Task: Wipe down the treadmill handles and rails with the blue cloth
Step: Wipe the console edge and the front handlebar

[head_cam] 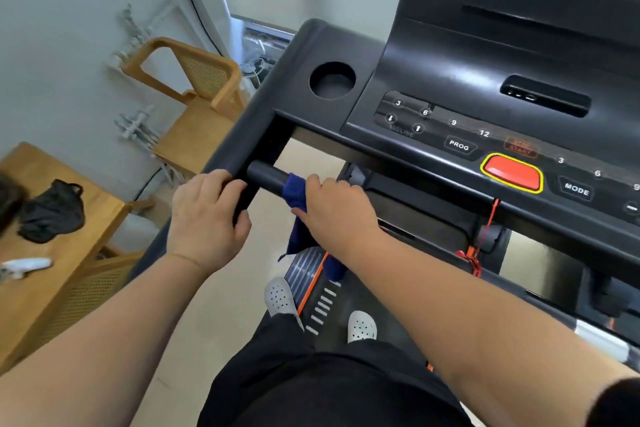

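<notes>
I stand on a black treadmill. Its left side rail (263,107) runs from the console toward me. A short black crossbar handle (266,174) sticks out from that rail toward the middle. My left hand (204,218) grips the near end of the side rail. My right hand (332,208) wraps a blue cloth (294,189) round the crossbar handle; the cloth's loose end hangs down below my wrist. Part of the handle under my right hand is hidden.
The console (485,135) with a red stop button (512,173), a cup holder (332,80) and a red safety cord (485,236) lies ahead right. A wooden table (52,281) with a black bag (53,211) and a wooden chair (201,94) stand left by the wall.
</notes>
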